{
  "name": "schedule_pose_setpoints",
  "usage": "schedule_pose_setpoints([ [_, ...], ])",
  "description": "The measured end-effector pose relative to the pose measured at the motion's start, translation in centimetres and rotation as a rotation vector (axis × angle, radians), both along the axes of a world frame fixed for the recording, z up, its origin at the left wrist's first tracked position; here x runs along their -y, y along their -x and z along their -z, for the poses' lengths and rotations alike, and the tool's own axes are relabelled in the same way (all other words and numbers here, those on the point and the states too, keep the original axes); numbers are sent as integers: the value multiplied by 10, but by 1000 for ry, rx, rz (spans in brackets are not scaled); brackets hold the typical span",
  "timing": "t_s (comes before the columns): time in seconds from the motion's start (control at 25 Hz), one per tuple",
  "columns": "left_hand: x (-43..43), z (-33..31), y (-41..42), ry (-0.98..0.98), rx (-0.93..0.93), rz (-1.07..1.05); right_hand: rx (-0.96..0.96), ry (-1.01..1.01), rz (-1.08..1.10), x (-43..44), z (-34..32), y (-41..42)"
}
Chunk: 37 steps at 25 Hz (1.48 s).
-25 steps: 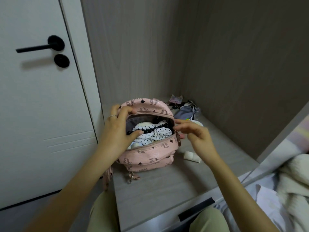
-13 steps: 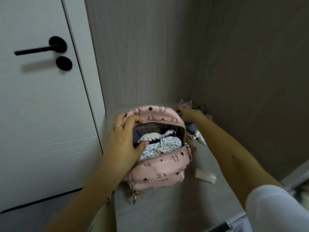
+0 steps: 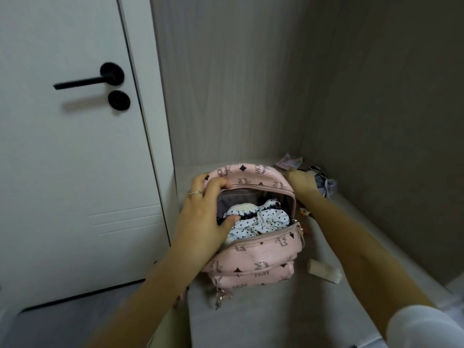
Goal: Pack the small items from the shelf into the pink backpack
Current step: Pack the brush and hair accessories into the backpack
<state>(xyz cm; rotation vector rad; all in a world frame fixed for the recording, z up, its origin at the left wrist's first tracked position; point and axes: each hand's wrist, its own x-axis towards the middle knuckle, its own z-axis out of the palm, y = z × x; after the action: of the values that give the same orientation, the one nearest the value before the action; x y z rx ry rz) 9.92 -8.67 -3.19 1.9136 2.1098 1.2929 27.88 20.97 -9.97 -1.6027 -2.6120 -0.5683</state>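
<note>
The pink backpack point(image 3: 261, 257) stands on the wooden shelf point(image 3: 288, 312) with its top zip open. White polka-dot cloth point(image 3: 261, 221) shows inside. My left hand point(image 3: 204, 217) grips the bag's open rim, fingers over the top edge and thumb inside. My right hand point(image 3: 300, 183) reaches past the bag's right side into the back corner, at a pile of small items: a pink packet point(image 3: 288, 162) and grey-blue fabric point(image 3: 325, 184). Its fingers are hidden, so I cannot see what they hold.
A small cream tube point(image 3: 325, 270) lies on the shelf right of the bag. A little toy figure point(image 3: 303, 212) sits by the bag's right edge. Wood panels wall the back and right. A white door with a black handle point(image 3: 90, 80) stands at left.
My right hand left the bag's opening and reached to the back corner pile. The left hand stayed on the rim. The view leaned closer to the shelf.
</note>
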Motion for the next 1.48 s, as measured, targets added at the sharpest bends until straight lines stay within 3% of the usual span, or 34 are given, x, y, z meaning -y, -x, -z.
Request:
schedule_pose_setpoints([
  [0.08, 2, 0, -1, -5, -12, -1, -100, -56, -59, 5, -5, -7],
  [0.24, 2, -1, -1, -5, -16, -8, -833, 23, -37, 34, -30, -18],
  [0.32, 3, -1, -1, -6, -4, -5, -1087, 26, -43, 57, -49, -22],
  [0.56, 6, -1, -3, -11, 0, -9, -1459, 20, -451, 164, -122, -29],
  [0.76, 21, -6, 1, 7, 51, 95, -1813, 474, -652, 244, -154, -24],
  [0.88, 39, -6, 21, 149, 174, 356, -1783, 678, -712, 276, -149, -12],
  [0.96, 52, -4, 31, 224, 349, 533, -1659, 730, -743, 289, -140, -1],
  [1.04, 61, -2, 33, 187, 536, 623, -1503, 698, -787, 300, -131, 9],
  [1.12, 64, 1, 29, 105, 633, 573, -1295, 560, -839, 306, -123, 16],
  [1.2, 63, 4, 23, 38, 627, 480, -975, 377, -839, 307, -116, 16],
  [1.28, 60, 4, 16, -25, 493, 384, -728, 265, -727, 308, -110, 11],
  [1.4, 58, 2, 10, -90, 336, 309, -508, 155, -477, 308, -109, 2],
  [1.48, 59, 0, 10, -107, 339, 300, -396, 235, -421, 305, -107, 0],
])
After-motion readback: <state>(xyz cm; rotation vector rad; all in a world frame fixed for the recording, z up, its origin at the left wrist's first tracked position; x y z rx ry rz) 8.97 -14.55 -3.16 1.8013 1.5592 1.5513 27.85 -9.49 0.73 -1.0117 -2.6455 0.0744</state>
